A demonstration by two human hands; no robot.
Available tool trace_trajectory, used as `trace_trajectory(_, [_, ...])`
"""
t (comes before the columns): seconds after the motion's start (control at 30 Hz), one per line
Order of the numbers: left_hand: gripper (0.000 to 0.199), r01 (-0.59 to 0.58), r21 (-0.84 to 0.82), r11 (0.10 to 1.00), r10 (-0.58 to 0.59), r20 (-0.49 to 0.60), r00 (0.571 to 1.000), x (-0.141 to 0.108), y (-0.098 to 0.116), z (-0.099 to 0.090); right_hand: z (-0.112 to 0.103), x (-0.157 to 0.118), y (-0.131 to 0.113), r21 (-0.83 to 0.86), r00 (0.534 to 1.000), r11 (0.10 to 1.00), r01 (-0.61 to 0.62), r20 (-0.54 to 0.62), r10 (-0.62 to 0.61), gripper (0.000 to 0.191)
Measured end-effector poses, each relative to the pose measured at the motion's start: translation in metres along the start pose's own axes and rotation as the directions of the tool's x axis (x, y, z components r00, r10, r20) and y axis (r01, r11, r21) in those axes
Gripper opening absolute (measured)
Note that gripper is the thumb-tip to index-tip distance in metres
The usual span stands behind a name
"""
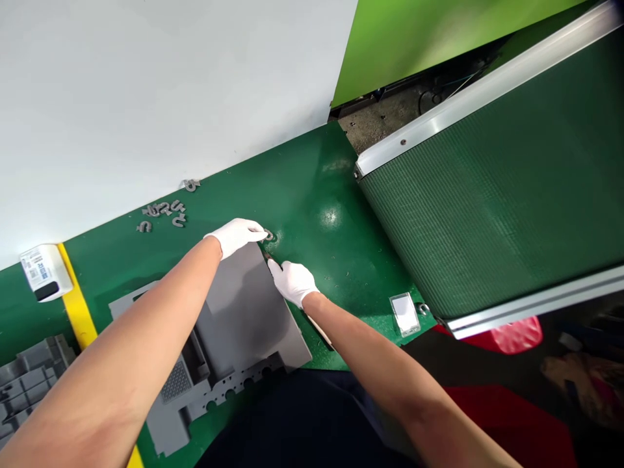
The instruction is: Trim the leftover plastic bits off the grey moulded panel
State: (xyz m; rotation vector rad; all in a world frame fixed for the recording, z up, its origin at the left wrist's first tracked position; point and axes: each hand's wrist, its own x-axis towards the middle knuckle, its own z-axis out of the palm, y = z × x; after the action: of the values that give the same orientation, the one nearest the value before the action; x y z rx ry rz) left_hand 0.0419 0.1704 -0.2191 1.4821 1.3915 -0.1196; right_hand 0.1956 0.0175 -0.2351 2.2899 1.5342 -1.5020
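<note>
My left hand (238, 236), in a white glove, pinches a small grey U-shaped clip (268, 235) over the top corner of a grey plastic panel (248, 312). Just below and to the right, my gloved right hand (294, 282) is closed around a slim tool (268, 256). Only its dark tip shows, pointing toward the clip; its kind cannot be made out. The panel lies on the green table (302, 175), with cutouts and a grille along its lower part. My left forearm covers some of it. Several similar grey clips (163, 208) lie loose beyond my left arm.
A green conveyor belt (507, 175) with metal rails rises at the right. Near its lower end sits a clear-framed card (404, 314). A white labelled box (45, 272) stands left by a yellow stripe (80, 312). Another grey moulded part (34, 374) lies at lower left. A white wall borders the back.
</note>
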Motion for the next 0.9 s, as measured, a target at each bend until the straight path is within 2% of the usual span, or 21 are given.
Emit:
trace_trajectory(0.07, [0.032, -0.036, -0.152, 0.988, 0.003, -0.213, 0.977, -0.003, -0.006, -0.01, -0.009, -0.008, 0.008, 0.015, 1.0, 1.0, -0.021, 0.0, 0.021, 0.07])
trace_trajectory(0.1, [0.036, -0.065, -0.245, 0.967, -0.022, -0.335, 0.942, -0.006, -0.011, -0.016, -0.014, -0.012, 0.012, 0.025, 1.0, 0.999, -0.029, -0.01, 0.029, 0.071])
trace_trajectory(0.17, [0.044, -0.076, -0.351, 0.933, -0.133, -0.533, 0.836, -0.012, -0.019, -0.029, -0.026, -0.018, 0.024, 0.033, 0.996, 0.998, -0.046, -0.071, 0.049, 0.072])
trace_trajectory(0.23, [0.045, 0.02, -0.277, 0.961, -0.201, -0.644, 0.738, -0.022, -0.025, -0.035, -0.038, -0.024, 0.037, 0.015, 0.982, 0.996, -0.083, -0.17, 0.085, 0.065])
trace_trajectory(0.27, [0.041, 0.091, -0.19, 0.978, -0.195, -0.658, 0.728, -0.028, -0.026, -0.034, -0.042, -0.027, 0.044, -0.018, 0.965, 0.995, -0.096, -0.245, 0.089, 0.06])
trace_trajectory(0.3, [0.04, 0.15, -0.089, 0.985, -0.172, -0.636, 0.752, -0.034, -0.024, -0.029, -0.045, -0.03, 0.05, -0.069, 0.94, 0.993, -0.098, -0.335, 0.07, 0.055])
trace_trajectory(0.37, [0.048, 0.198, 0.082, 0.977, -0.135, -0.481, 0.866, -0.045, -0.017, -0.012, -0.042, -0.043, 0.062, -0.194, 0.869, 0.978, -0.073, -0.493, -0.034, 0.051])
trace_trajectory(0.4, [0.052, 0.206, 0.137, 0.969, -0.138, -0.391, 0.91, -0.05, -0.012, -0.002, -0.036, -0.052, 0.068, -0.262, 0.842, 0.964, -0.046, -0.53, -0.104, 0.05])
trace_trajectory(0.43, [0.054, 0.224, 0.181, 0.958, -0.152, -0.344, 0.926, -0.054, -0.007, 0.007, -0.028, -0.063, 0.074, -0.312, 0.84, 0.95, -0.018, -0.521, -0.155, 0.046])
trace_trajectory(0.47, [0.054, 0.244, 0.207, 0.948, -0.167, -0.33, 0.929, -0.059, -0.001, 0.015, -0.017, -0.074, 0.08, -0.349, 0.871, 0.937, 0.017, -0.455, -0.185, 0.042])
trace_trajectory(0.53, [0.052, 0.267, 0.183, 0.946, -0.181, -0.385, 0.905, -0.072, 0.007, 0.02, 0.008, -0.098, 0.091, -0.413, 0.95, 0.907, 0.087, -0.241, -0.201, 0.039])
trace_trajectory(0.6, [0.049, 0.22, 0.09, 0.971, -0.163, -0.422, 0.892, -0.094, 0.013, 0.012, 0.03, -0.115, 0.1, -0.446, 0.976, 0.888, 0.109, -0.122, -0.181, 0.033])
trace_trajectory(0.67, [0.05, 0.115, -0.056, 0.992, -0.128, -0.449, 0.884, -0.127, 0.017, -0.005, 0.045, -0.123, 0.107, -0.435, 0.986, 0.898, 0.074, -0.104, -0.132, 0.032])
trace_trajectory(0.73, [0.05, -0.021, -0.226, 0.974, -0.095, -0.49, 0.866, -0.169, 0.022, -0.025, 0.051, -0.124, 0.111, -0.383, 0.989, 0.923, 0.049, -0.11, -0.098, 0.038])
trace_trajectory(0.83, [0.048, -0.213, -0.432, 0.876, -0.053, -0.527, 0.848, -0.238, 0.031, -0.051, 0.049, -0.119, 0.114, -0.3, 0.989, 0.95, 0.087, -0.09, -0.12, 0.046])
trace_trajectory(0.9, [0.045, -0.305, -0.489, 0.817, -0.004, -0.533, 0.846, -0.278, 0.034, -0.062, 0.044, -0.117, 0.117, -0.265, 0.985, 0.955, 0.133, -0.072, -0.157, 0.043])
